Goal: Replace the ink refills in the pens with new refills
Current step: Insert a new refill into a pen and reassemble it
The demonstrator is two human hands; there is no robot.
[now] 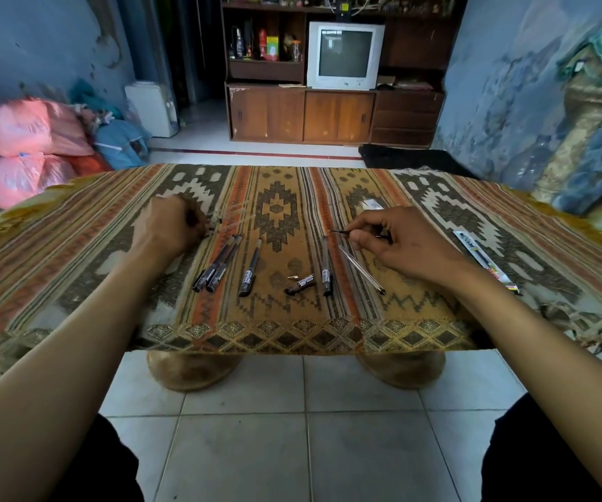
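The right hand (397, 244) pinches a thin dark refill (346, 232) between thumb and fingertips, its point aimed left and low over the cloth — a light grip suited to steering so slim a part into a barrel. Just below it lies a clear tube with a dark tip (361, 270), probably the body waiting to take it. The left hand (167, 226) is curled over something small and dark at the far end of the row; what it grips I cannot tell. Between the hands lie the pens (216, 266) side by side, plus a short barrel piece (301, 283) and a tiny metal tip (294, 275) — one pen taken apart. A refill packet (484, 260) sits to the right on the patterned tablecloth (75, 255).
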